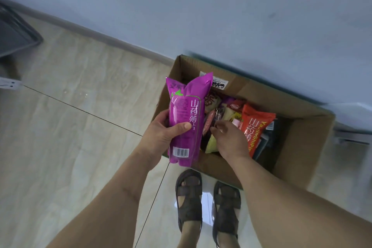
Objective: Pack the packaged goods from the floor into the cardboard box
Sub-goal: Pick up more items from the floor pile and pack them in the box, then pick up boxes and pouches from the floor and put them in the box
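Brimming cardboard box [298, 143]: orange packet [255, 127], assorted snack packets [225, 106].

The light is soft and even, rather cool, and gives no hard shadows. The glossy floor tiles [66, 119] carry pale reflections, and one bright white glare spot lies between the sandals [208, 201]. The purple packet [186, 121] shines a little along its folds. Inside the cardboard box [314, 147] the right side is dark. The picture is a bit soft overall; the far rim of the box and the dark tray [14, 32] at the left edge are smeared. Wide-angle bending stretches the forearms near the bottom corners.
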